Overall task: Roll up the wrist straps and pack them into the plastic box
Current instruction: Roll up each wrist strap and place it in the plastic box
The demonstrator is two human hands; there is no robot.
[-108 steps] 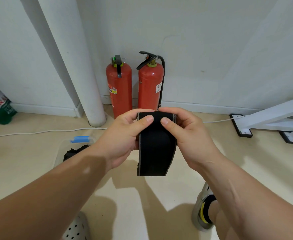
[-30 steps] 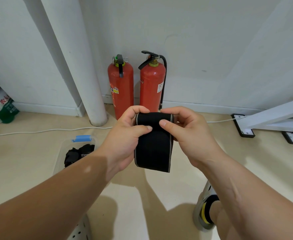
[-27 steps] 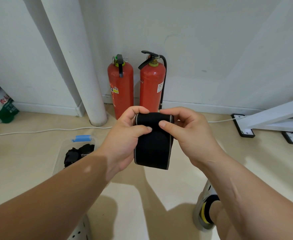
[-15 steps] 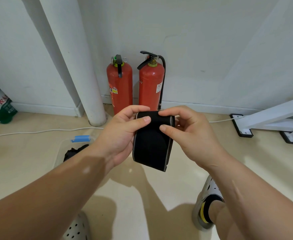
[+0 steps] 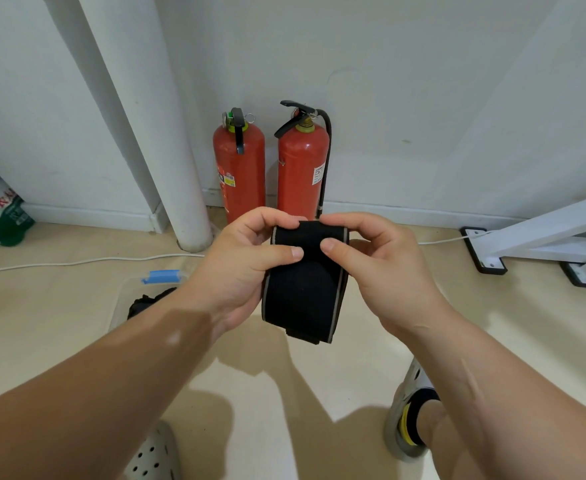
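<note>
Beige floor (image 5: pixel 42 323), black grey-edged wrist strap (image 5: pixel 303 292) half rolled, hanging

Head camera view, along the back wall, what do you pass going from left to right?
Green and white bag → white pipe → left red fire extinguisher → right red fire extinguisher with the black hose → white metal frame

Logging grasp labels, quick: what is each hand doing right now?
Left hand: pinching the top of the black wrist strap, thumb in front.
Right hand: pinching the same strap from the other side.
</note>
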